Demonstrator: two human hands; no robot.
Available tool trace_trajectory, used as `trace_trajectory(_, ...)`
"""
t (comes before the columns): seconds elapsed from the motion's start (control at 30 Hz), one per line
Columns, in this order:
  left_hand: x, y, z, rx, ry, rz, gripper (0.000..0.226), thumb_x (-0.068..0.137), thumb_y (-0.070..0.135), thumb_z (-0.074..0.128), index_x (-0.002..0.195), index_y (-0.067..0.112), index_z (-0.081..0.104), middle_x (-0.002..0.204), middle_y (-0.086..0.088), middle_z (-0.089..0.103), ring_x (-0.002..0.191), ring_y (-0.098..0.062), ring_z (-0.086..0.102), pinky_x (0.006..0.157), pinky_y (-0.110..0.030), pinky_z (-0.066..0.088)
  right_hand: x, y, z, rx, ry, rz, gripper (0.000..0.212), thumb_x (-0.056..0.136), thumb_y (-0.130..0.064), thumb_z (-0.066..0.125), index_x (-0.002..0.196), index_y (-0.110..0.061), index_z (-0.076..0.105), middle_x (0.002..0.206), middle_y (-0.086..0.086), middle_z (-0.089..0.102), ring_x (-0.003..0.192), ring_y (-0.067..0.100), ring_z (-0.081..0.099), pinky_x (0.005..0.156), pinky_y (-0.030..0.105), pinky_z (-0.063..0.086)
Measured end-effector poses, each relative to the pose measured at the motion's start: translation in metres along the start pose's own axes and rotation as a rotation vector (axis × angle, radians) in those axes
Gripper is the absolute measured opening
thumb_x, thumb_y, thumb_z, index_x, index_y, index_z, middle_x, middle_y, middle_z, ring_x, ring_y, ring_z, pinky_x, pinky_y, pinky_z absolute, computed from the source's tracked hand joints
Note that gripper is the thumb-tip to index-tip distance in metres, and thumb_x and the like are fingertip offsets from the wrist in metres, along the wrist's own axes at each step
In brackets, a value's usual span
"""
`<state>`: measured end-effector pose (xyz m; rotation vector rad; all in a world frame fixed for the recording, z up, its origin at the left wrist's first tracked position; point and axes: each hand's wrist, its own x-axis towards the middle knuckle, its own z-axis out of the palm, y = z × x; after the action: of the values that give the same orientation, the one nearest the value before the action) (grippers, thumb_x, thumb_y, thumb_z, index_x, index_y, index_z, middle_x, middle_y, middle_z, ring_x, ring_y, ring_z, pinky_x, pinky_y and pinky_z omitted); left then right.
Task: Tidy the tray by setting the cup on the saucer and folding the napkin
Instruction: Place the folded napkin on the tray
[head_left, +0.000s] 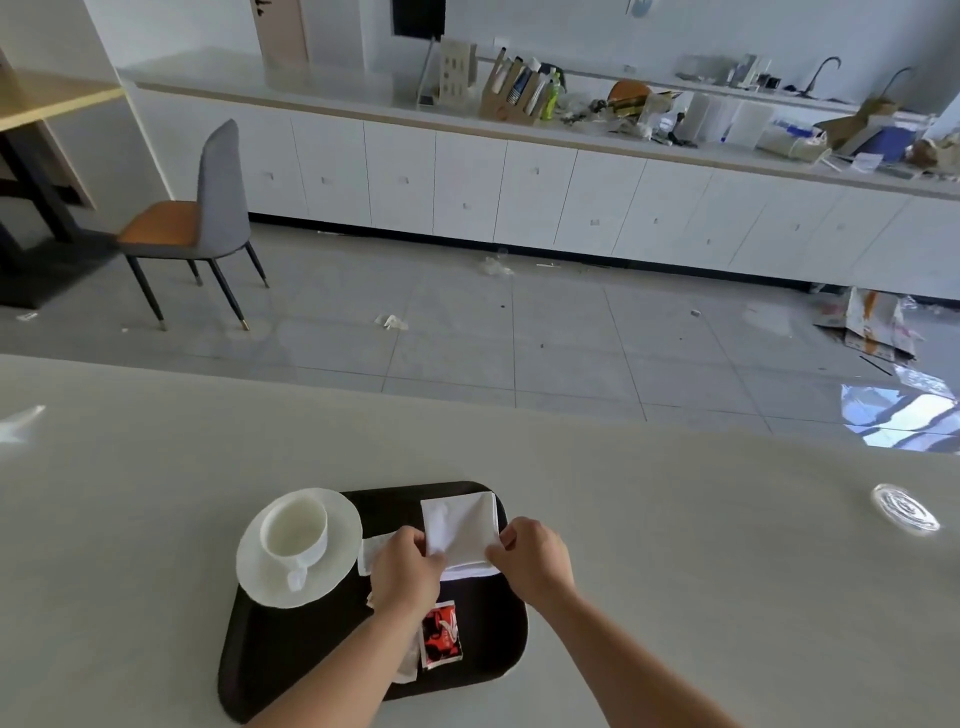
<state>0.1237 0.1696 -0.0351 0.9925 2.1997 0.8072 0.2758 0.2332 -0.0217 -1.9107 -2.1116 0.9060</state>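
One tray (249, 639), dark, near the counter's front edge. One cup (294, 530) seated on one saucer (332, 582) overhanging the tray's left edge, so that step looks done. One napkin (460, 525) at the tray's far right corner, partly folded; left hand (405, 569) and right hand (532, 564) each pinch a near corner, likely to square the fold. One red sachet (440, 635) near the front edge.

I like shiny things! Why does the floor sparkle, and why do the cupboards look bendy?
Head view: bright window light bounces off the glossy floor tiles at right, making glare; the wide-angle lens curves the cabinets and table edge; the far counter clutter looks soft.
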Motion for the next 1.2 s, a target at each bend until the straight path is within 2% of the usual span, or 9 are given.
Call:
trace_trajectory(0.13,0.013,-0.001,0.011,0.024,0.021,-0.010,0.017,0.083,0.015,0.067,0.097,0.017,0.057,0.074,0.012,0.056,0.066,-0.004,0.052,0.052,-0.015,0.034,0.020,0.010,0.011,0.008,-0.026,-0.005,0.009,0.077,-0.033,0.062,0.077,-0.025,0.057,0.077,-0.005,0.066,0.073,0.018,0.063,0.063,0.030,0.050)
trace_trajectory(0.2,0.014,-0.002,0.015,0.053,0.042,0.000,0.027,0.083,0.014,0.068,0.108,0.015,0.057,0.075,0.010,0.055,0.068,-0.008,0.051,0.053,-0.018,0.032,0.025,0.014,0.017,0.019,-0.032,-0.011,0.009,0.077,-0.033,0.062,0.078,-0.025,0.058,0.078,-0.006,0.067,0.073,0.019,0.063,0.063,0.031,0.051)
trace_trajectory(0.33,0.008,-0.005,0.018,0.127,0.059,0.116,0.041,0.082,0.019,0.072,0.120,0.015,0.055,0.097,0.002,0.060,0.078,-0.008,0.050,0.066,-0.019,0.036,0.031,0.022,0.023,0.005,-0.024,-0.058,0.019,0.078,-0.038,0.062,0.093,-0.028,0.056,0.080,-0.007,0.067,0.074,0.020,0.063,0.061,0.032,0.052)
trace_trajectory(0.43,0.003,-0.007,0.015,0.225,0.005,0.256,0.041,0.080,0.024,0.075,0.117,0.017,0.059,0.115,-0.003,0.049,0.079,-0.010,0.052,0.070,-0.015,0.039,0.032,0.025,0.024,-0.027,-0.035,-0.126,0.040,0.082,-0.040,0.061,0.118,-0.034,0.046,0.088,-0.005,0.068,0.080,0.023,0.066,0.059,0.030,0.045)
trace_trajectory(0.57,0.002,-0.009,0.014,0.402,-0.027,0.438,0.016,0.083,0.019,0.072,0.097,0.018,0.065,0.122,-0.002,0.049,0.088,-0.014,0.062,0.077,-0.020,0.053,0.028,0.028,0.025,-0.135,-0.028,-0.250,0.052,0.087,-0.043,0.060,0.134,-0.036,0.038,0.104,-0.001,0.066,0.094,0.025,0.064,0.065,0.032,0.046)
trace_trajectory(0.67,0.002,-0.011,0.014,0.490,-0.013,0.523,0.013,0.081,0.021,0.075,0.092,0.019,0.069,0.110,0.001,0.060,0.089,-0.012,0.061,0.078,-0.027,0.056,0.022,0.033,0.024,-0.218,-0.033,-0.345,0.047,0.084,-0.043,0.065,0.125,-0.032,0.045,0.103,-0.004,0.059,0.096,0.022,0.059,0.067,0.032,0.048)
trace_trajectory(0.8,0.001,-0.015,0.014,0.635,0.007,0.601,0.012,0.074,0.023,0.080,0.083,0.022,0.073,0.093,0.003,0.067,0.095,-0.020,0.061,0.080,-0.038,0.054,0.019,0.040,0.026,-0.258,0.006,-0.365,0.030,0.084,-0.029,0.064,0.113,-0.026,0.058,0.107,-0.007,0.052,0.104,0.018,0.051,0.070,0.037,0.053)
trace_trajectory(1.0,0.003,-0.020,0.013,0.668,-0.023,0.681,0.016,0.066,0.020,0.086,0.077,0.021,0.075,0.083,0.002,0.068,0.083,-0.018,0.065,0.077,-0.035,0.056,0.016,0.041,0.032,-0.301,0.060,-0.380,0.019,0.086,-0.026,0.062,0.105,-0.025,0.064,0.104,-0.007,0.051,0.100,0.019,0.049,0.060,0.035,0.050)
trace_trajectory(1.2,0.003,-0.020,0.010,0.719,-0.077,0.694,0.016,0.067,0.022,0.085,0.079,0.022,0.075,0.080,0.002,0.068,0.080,-0.017,0.066,0.077,-0.035,0.055,0.017,0.039,0.027,-0.303,0.054,-0.380,0.020,0.086,-0.032,0.062,0.106,-0.030,0.064,0.102,-0.007,0.048,0.100,0.017,0.046,0.059,0.032,0.047)
